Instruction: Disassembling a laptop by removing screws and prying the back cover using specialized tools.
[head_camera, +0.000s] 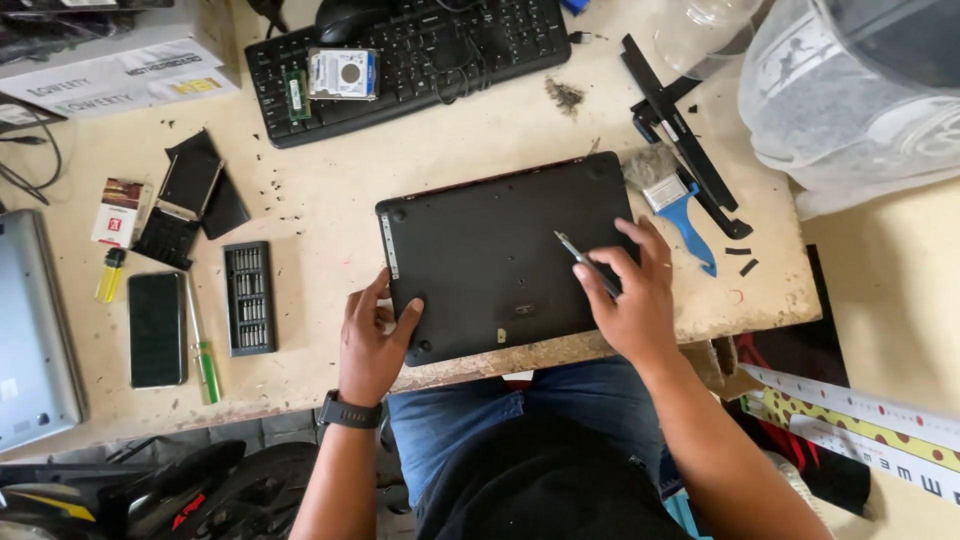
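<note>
A black laptop lies upside down on the worn table, its bottom cover facing up. My left hand rests on the laptop's near left corner, fingers spread, thumb on the cover; a dark watch sits on that wrist. My right hand is over the laptop's right side and grips a thin screwdriver, its tip pointing up-left at the cover.
A screwdriver bit set, a green screwdriver, a phone and a yellow lighter lie left. A keyboard with a hard drive on it sits behind. A blue brush and black strips lie right. A silver laptop sits far left.
</note>
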